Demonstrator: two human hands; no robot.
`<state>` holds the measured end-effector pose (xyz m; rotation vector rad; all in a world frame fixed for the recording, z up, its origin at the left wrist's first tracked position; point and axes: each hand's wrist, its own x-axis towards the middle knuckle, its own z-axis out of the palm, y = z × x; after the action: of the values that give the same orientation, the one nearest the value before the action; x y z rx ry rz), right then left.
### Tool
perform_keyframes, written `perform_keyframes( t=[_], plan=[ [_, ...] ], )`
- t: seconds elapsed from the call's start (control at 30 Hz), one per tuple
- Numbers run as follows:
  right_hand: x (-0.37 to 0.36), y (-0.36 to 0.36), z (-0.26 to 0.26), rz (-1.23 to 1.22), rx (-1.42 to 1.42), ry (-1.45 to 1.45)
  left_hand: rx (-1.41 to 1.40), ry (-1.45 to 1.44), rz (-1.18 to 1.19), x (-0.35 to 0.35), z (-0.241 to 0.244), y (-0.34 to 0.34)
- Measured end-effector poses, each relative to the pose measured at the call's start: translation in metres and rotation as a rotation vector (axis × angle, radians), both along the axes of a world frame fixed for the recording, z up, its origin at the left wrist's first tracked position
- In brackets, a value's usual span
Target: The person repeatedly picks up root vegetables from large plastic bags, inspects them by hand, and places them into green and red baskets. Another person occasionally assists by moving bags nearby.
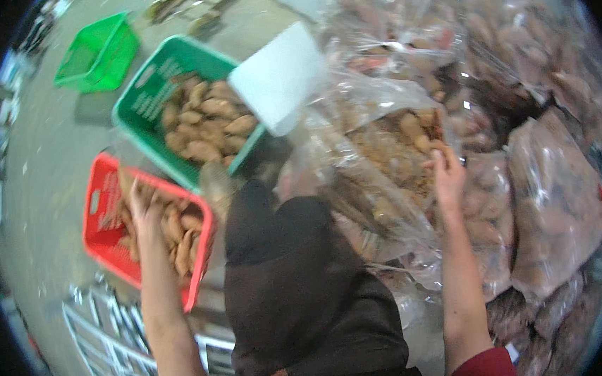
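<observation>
My left hand (144, 205) is over a red plastic basket (101, 177) at the left, its fingers around a tan sweet potato (127, 184), somewhat blurred. More sweet potatoes (181, 245) lie inside that basket. On the right, my right hand (447, 171) reaches into an opened clear plastic bag (374, 102). Its fingertips touch a sweet potato (422, 142) there; whether they grip it is unclear. Loose brownish bits and other sweet potatoes line the bag.
A green basket (131, 114) of sweet potatoes stands beyond the red one, with a white foam sheet (282, 78) at its corner. Farther off is a bright green basket (94, 58). Filled plastic bags (551, 205) are piled on the right. A metal rack (112, 346) lies lower left.
</observation>
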<state>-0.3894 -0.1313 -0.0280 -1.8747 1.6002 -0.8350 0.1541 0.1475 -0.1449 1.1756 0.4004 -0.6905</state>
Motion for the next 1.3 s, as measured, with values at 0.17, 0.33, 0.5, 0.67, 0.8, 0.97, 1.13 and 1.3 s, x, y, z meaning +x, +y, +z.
perform_keyframes(
  t=[0.17,0.33,0.5,0.67,0.8,0.97,1.13,1.3],
  plan=[
    [0.016,-0.018,-0.028,-0.049,0.073,0.056,0.083,0.053,0.134,0.038,-0.135,0.173],
    [0.002,-0.058,-0.054,-0.124,0.16,0.327,-0.033,0.086,0.319,0.055,-0.177,0.228],
    [0.002,-0.081,-0.068,-0.127,0.083,0.729,0.042,0.033,0.165,0.098,-0.161,0.219],
    [0.023,-0.093,-0.058,-0.064,-0.04,0.715,0.019,-0.032,-0.095,0.069,-0.082,0.097],
    [0.019,-0.109,-0.054,0.088,-0.13,0.752,-0.094,-0.142,-0.311,-0.005,0.005,-0.034],
    [-0.031,-0.113,-0.036,0.114,-0.29,0.373,-0.261,-0.29,-0.574,-0.148,0.157,-0.169],
    [-0.051,-0.065,0.041,-0.246,0.109,-0.405,-0.513,-0.108,-0.939,-0.258,0.237,-0.221],
    [-0.062,-0.002,0.096,-0.131,0.087,-0.908,-0.338,0.127,-1.163,-0.347,0.215,-0.246]
  ],
)
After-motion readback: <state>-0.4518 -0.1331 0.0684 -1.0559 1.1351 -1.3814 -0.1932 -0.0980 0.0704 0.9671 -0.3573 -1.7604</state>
